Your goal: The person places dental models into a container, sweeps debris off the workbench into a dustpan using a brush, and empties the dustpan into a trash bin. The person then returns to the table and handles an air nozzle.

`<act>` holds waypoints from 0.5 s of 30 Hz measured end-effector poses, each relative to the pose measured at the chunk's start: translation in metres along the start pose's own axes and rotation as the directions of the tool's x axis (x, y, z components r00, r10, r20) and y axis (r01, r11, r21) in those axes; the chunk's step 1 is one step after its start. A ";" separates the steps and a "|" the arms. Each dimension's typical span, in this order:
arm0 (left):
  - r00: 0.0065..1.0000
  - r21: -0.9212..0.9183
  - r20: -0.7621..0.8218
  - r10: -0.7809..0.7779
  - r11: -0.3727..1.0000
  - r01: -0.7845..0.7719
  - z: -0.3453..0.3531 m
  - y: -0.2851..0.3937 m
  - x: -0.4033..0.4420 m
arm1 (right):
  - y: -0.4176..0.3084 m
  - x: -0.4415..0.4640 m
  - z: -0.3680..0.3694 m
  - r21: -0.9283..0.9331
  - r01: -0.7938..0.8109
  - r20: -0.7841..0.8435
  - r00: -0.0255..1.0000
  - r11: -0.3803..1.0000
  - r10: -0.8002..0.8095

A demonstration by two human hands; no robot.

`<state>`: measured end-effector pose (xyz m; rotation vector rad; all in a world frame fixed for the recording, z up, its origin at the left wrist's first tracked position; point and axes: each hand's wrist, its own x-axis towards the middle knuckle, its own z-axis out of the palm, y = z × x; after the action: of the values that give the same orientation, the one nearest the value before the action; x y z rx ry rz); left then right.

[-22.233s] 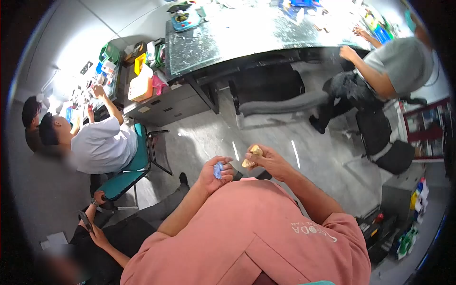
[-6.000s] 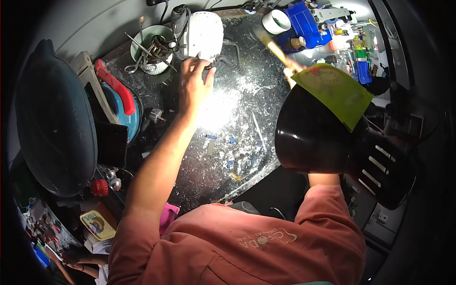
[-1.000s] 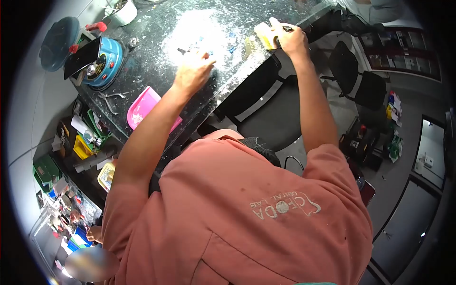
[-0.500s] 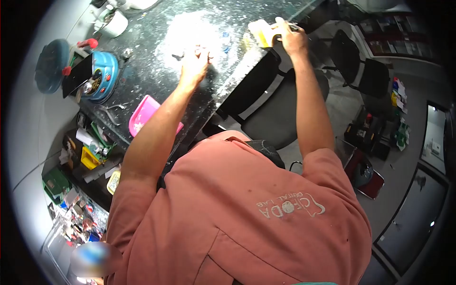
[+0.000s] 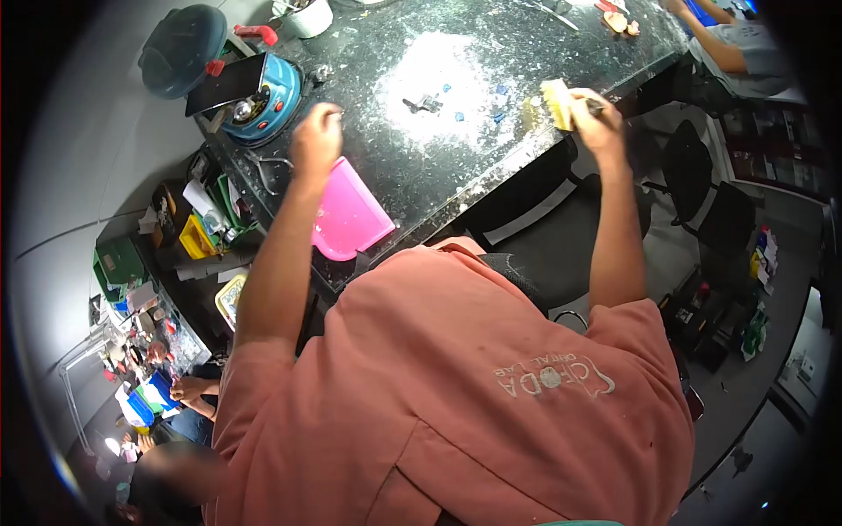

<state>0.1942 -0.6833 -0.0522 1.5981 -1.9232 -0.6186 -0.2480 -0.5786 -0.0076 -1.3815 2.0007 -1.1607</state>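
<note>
My right hand [image 5: 596,123] grips a brush with pale yellow bristles [image 5: 557,104] near the front edge of the dark speckled table [image 5: 412,188]. My left hand [image 5: 317,140] is raised over the left part of the table, its fingers curled in; whatever they may hold is hidden. Just below it lies a pink dustpan [image 5: 353,213], partly covered by my forearm. Between my hands, under a bright patch of light, are a small dark grey piece [image 5: 423,104] and several blue bits [image 5: 500,116].
On the left stands a blue round device [image 5: 285,101] with a black tablet-like slab [image 5: 226,85] leaning on it. Pliers [image 5: 266,172] lie nearby. A white pot [image 5: 311,17] is at the back. A black chair [image 5: 561,210] stands against the front edge. Co-workers sit at far right [image 5: 741,53] and lower left [image 5: 197,408].
My left hand has moved from the lit patch leftward to above the pink dustpan, uncovering the grey piece. My right hand keeps its brush near the table edge. The view has shifted.
</note>
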 end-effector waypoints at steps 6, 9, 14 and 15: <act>0.996 0.341 -0.065 0.065 0.939 -0.039 -0.033 -0.051 0.002 | -0.090 -0.013 0.019 -0.387 0.136 0.166 0.983 0.912 -0.076; 0.976 0.350 -0.149 0.156 0.932 -0.096 -0.031 -0.033 -0.005 | -0.064 0.035 -0.006 -0.468 0.213 0.011 0.972 0.858 -0.235; 0.973 0.195 -0.118 0.197 0.966 -0.171 -0.014 -0.002 -0.001 | -0.061 0.071 -0.007 -0.621 -0.169 -0.083 0.985 0.766 0.149; 0.965 0.173 -0.106 0.239 0.960 -0.218 -0.007 -0.004 0.005 | -0.066 0.074 -0.003 -0.672 -0.035 0.047 0.995 0.740 0.089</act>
<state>0.2015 -0.6886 -0.0496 1.4409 -2.0658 -0.2663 -0.2442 -0.6547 0.0562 -1.6186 2.5112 -0.3160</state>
